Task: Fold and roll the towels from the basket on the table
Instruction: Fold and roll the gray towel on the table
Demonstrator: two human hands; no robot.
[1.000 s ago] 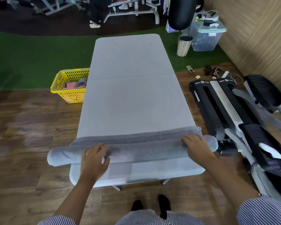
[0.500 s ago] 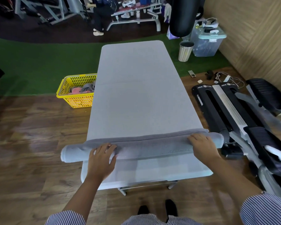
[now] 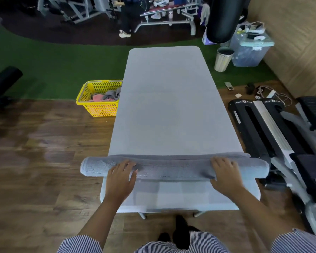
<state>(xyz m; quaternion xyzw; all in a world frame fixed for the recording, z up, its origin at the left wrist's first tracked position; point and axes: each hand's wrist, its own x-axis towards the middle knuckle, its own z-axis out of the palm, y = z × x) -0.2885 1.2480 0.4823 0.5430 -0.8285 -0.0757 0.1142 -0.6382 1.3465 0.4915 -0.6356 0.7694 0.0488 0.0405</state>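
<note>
Currently the grey towel (image 3: 173,168) lies as a long roll across the near end of the bench (image 3: 168,106), with both ends overhanging the bench edges; a thin flat strip of unrolled cloth shows along its far side. The left hand (image 3: 119,177) rests on top of the roll near its left end, fingers spread and fairly straight, pressing rather than gripping. The right hand (image 3: 224,172) rests near the right end, fingers slightly curved over the top of the roll; whether the thumb tucks under cannot be told from this view.

Handling judgement: the towel is soft, light and compressible, with a textured pile that should resist slipping under the palms. It has no stiffness, so the overhanging ends are likely to sag, and the roll may loosen if pressure is released. Apply even palm pressure at both contact points, well apart. To lift, cup the roll from beneath near each end.

More towels (image 3: 106,96) sit in the yellow basket (image 3: 98,108) on the floor, just beside the left edge of the bench.
</note>
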